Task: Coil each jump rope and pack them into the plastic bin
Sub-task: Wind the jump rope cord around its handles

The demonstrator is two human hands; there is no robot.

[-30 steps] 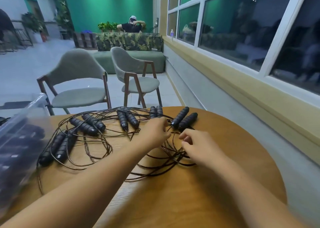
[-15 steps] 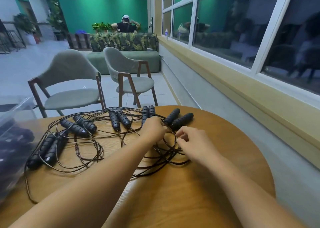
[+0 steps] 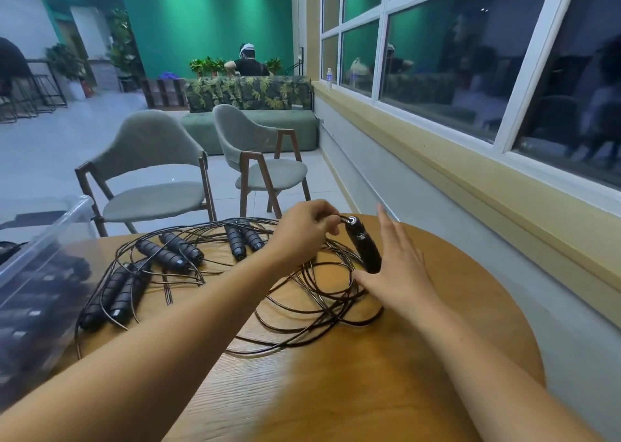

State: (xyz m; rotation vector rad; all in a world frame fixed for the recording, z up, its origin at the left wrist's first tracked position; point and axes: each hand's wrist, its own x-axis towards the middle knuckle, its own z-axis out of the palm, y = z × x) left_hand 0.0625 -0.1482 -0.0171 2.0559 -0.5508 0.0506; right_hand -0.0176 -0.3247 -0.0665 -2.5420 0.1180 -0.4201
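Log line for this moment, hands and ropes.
left hand: pinching top of handles | right hand: open beside them | ropes: tangled on table | bin: left

We see two forearms coming in from the bottom edge, both bare. No sleeves in frame on either arm. Left hand [image 3: 304,231] and right hand [image 3: 396,273] are bare too: no gloves, rings, watch or wristbands that we can make out. Nails look short and unpainted where visible. The lower parts of both arms are motion-blurred, so we can't read finer detail there.
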